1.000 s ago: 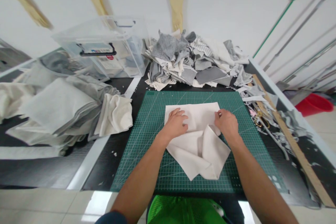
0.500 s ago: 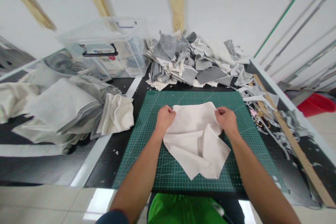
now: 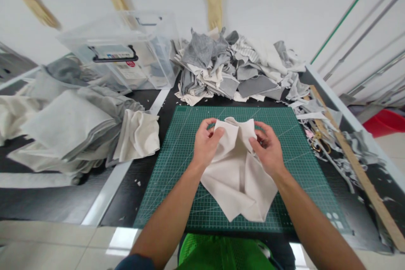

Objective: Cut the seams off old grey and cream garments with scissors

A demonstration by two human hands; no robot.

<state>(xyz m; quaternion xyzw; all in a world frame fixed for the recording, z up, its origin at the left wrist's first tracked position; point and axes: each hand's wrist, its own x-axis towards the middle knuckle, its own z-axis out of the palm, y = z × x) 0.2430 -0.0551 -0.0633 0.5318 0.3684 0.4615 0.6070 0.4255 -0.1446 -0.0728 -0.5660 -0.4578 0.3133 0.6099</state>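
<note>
A white piece of cloth (image 3: 238,177) lies bunched on the green cutting mat (image 3: 177,164). My left hand (image 3: 205,143) pinches its upper left edge between thumb and fingers. My right hand (image 3: 268,149) grips the upper right edge. Both hands hold the top edge lifted off the mat and drawn together, so the cloth folds in the middle. Its lower part still rests on the mat.
A heap of grey and white fabric scraps (image 3: 234,67) sits behind the mat. A clear plastic bin (image 3: 126,52) stands at the back left, folded cloths (image 3: 69,130) lie left. A wooden ruler (image 3: 354,164) and scissors (image 3: 316,141) lie right. A green basket (image 3: 221,253) is below the table edge.
My hands went from pressing the cloth flat, to gripping its top corners, to lifting them and bringing them toward each other, bunching the cloth.
</note>
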